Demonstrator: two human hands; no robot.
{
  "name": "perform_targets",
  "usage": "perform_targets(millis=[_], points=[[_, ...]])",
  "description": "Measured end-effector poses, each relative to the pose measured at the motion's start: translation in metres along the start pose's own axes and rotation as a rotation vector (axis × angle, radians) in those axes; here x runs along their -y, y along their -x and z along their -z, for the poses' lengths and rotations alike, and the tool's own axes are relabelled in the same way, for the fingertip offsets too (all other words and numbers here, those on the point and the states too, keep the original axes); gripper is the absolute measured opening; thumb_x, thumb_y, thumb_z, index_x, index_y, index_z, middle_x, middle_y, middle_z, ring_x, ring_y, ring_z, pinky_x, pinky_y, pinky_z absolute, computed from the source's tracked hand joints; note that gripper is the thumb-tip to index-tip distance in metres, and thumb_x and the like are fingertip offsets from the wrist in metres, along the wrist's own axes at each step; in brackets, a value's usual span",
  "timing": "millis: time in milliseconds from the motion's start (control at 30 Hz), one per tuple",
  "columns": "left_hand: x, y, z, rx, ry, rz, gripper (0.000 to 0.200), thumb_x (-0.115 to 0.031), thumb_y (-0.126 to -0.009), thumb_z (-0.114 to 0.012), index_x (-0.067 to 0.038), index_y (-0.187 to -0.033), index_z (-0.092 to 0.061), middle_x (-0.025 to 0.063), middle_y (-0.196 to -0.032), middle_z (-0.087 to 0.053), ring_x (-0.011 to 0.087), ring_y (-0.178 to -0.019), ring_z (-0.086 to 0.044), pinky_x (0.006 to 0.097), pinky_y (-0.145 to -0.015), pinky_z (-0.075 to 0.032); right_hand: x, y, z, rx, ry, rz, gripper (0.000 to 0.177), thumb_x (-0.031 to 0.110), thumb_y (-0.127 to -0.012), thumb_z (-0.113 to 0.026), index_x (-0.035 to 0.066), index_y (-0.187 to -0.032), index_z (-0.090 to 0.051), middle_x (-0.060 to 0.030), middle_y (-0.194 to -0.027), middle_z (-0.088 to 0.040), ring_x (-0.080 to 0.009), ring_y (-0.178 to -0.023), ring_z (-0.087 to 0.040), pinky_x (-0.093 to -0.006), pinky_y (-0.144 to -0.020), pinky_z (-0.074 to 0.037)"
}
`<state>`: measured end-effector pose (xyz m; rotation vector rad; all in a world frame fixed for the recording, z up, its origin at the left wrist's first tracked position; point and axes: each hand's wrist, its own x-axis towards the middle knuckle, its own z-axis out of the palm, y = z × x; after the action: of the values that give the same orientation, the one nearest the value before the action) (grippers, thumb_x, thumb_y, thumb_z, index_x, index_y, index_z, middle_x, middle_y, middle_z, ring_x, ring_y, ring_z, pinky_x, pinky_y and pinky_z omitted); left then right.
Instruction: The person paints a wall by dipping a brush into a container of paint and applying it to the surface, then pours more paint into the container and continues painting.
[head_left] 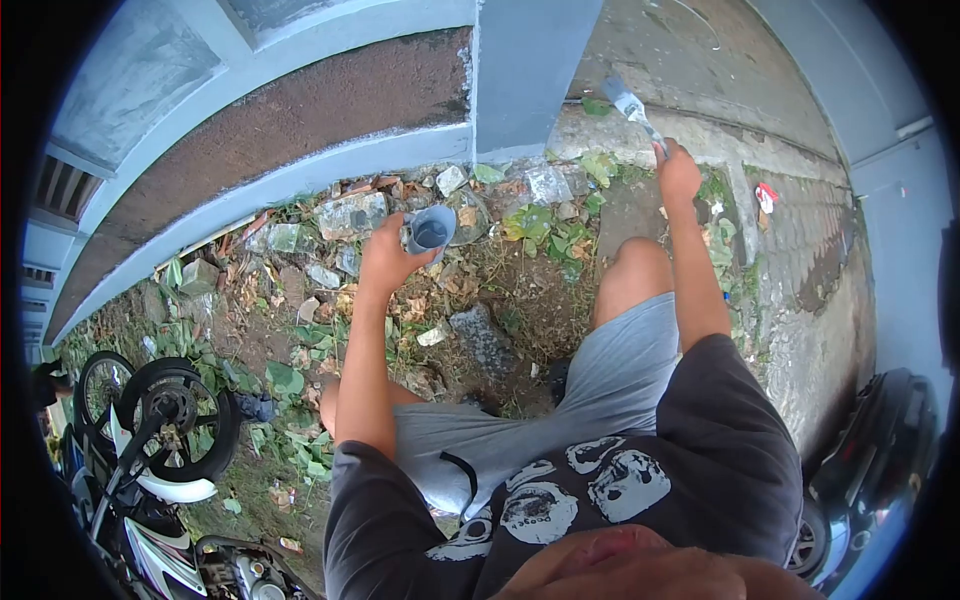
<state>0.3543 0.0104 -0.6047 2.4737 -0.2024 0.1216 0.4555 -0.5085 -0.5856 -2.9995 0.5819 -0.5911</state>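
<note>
Separately, left hand (385,255) grips cup (430,232), right hand (678,172) paintbrush (630,105).

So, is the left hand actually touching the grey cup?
Touching. The head view shows the left hand wrapped around the grey cup, closed on its side and holding it above the littered ground. The right hand grips a paintbrush.

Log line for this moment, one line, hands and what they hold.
left hand: holds paint cup | right hand: holds brush, raised beside grey pillar
</note>
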Motion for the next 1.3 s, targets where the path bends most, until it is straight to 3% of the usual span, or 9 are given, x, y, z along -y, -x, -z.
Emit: perform_targets(millis=[233, 500, 600, 667, 733, 867, 1133, 1200, 1300], points=[[0.005, 0.001, -0.001, 0.038, 0.027, 0.034, 0.081, -0.038, -0.064, -0.093, 0.007, -0.123, -0.061, 0.0277, -0.119, -0.066, 0.041, -0.109, -0.066, 0.0449, -0.091, -0.054, 0.006, 0.032, 0.014, -0.175, -0.272, 0.323, 0.036, 0.046, -0.093, -0.066, 0.017, -0.113, -0.07, -0.0106, -0.094, -0.07, -0.0374, -0.083, -0.069, -0.0464, -0.069, -0.054], [-0.001, 0.0, -0.001, 0.044, -0.003, 0.024, 0.084, -0.039, -0.064, -0.092, 0.009, -0.126, -0.059, 0.0283, -0.122, -0.065, 0.0408, -0.112, -0.065, 0.0454, -0.093, -0.053, -0.003, 0.032, 0.004, 0.01, -0.077, -0.004, 0.032, 0.045, -0.096, -0.063, 0.015, -0.105, -0.07, -0.0168, -0.087, -0.071, -0.041, -0.083, -0.069, -0.0477, -0.069, -0.054], [0.001, 0.001, 0.0, 0.031, 0.005, 0.034, 0.084, -0.039, -0.065, -0.092, 0.009, -0.126, -0.059, 0.0283, -0.123, -0.065, 0.0408, -0.112, -0.065, 0.0454, -0.093, -0.053, -0.007, 0.054, 0.003, -0.032, -0.26, -0.081, 0.033, 0.045, -0.097, -0.062, 0.014, -0.103, -0.07, -0.0184, -0.083, -0.071, -0.0419, -0.087, -0.069, -0.0486, -0.07, -0.054], [0.005, 0.002, -0.002, 0.037, 0.007, 0.034, 0.085, -0.039, -0.065, -0.092, 0.009, -0.126, -0.059, 0.0282, -0.123, -0.065, 0.0406, -0.113, -0.065, 0.0452, -0.093, -0.053, 0.005, 0.068, 0.003, -0.108, -0.384, -0.057, 0.033, 0.042, -0.099, -0.061, 0.01, -0.099, -0.068, -0.0168, -0.074, -0.067, -0.0357, -0.073, -0.068, -0.0442, -0.065, -0.051], [0.005, 0.0, -0.003, 0.038, 0.005, 0.027, 0.085, -0.038, -0.065, -0.092, 0.009, -0.127, -0.059, 0.0282, -0.124, -0.065, 0.0404, -0.113, -0.065, 0.045, -0.094, -0.053, 0.037, 0.076, 0.016, -0.137, -0.748, -0.089, 0.034, 0.036, -0.101, -0.06, 0.004, -0.093, -0.064, -0.0118, -0.063, -0.052, -0.0194, -0.057, -0.049, -0.036, -0.057, -0.041], [0.001, -0.004, -0.003, 0.077, 0.012, 0.05, 0.084, -0.037, -0.065, -0.092, 0.009, -0.127, -0.059, 0.0278, -0.124, -0.065, 0.0399, -0.114, -0.065, 0.0447, -0.094, -0.053, 0.099, 0.076, 0.031, -0.154, -0.915, -0.092, 0.029, 0.031, -0.101, -0.061, 0.002, -0.095, -0.063, -0.0096, -0.063, -0.053, -0.0184, -0.057, -0.043, -0.0361, -0.057, -0.041], [-0.013, -0.005, 0.004, 0.099, 0.058, 0.055, 0.08, -0.037, -0.065, -0.092, 0.007, -0.125, -0.061, 0.0261, -0.121, -0.067, 0.0398, -0.113, -0.065, 0.0449, -0.094, -0.053, 0.126, 0.127, -0.05, -0.033, -0.762, -0.056, 0.035, 0.034, -0.102, -0.058, 0.001, -0.092, -0.064, -0.0213, -0.072, -0.064, -0.0406, -0.065, -0.062, -0.0478, -0.061, -0.046], [-0.003, -0.004, -0.004, 0.003, 0.0, -0.015, 0.078, -0.037, -0.065, -0.092, 0.006, -0.123, -0.062, 0.0261, -0.117, -0.068, 0.04, -0.109, -0.067, 0.0447, -0.09, -0.054, 0.107, 0.172, -0.112, 0.131, -0.612, -0.021, 0.039, 0.037, -0.101, -0.058, 0.0, -0.091, -0.065, -0.0269, -0.079, -0.066, -0.0495, -0.077, -0.064, -0.0543, -0.068, -0.048], [-0.011, -0.004, 0.005, 0.026, 0.031, 0.018, 0.079, -0.037, -0.064, -0.092, 0.006, -0.123, -0.062, 0.0261, -0.116, -0.068, 0.0402, -0.107, -0.068, 0.0446, -0.088, -0.055, 0.114, 0.208, -0.113, 0.363, -0.505, -0.132, 0.044, 0.04, -0.101, -0.057, -0.001, -0.089, -0.066, -0.0274, -0.078, -0.066, -0.0494, -0.075, -0.063, -0.0549, -0.067, -0.047]])
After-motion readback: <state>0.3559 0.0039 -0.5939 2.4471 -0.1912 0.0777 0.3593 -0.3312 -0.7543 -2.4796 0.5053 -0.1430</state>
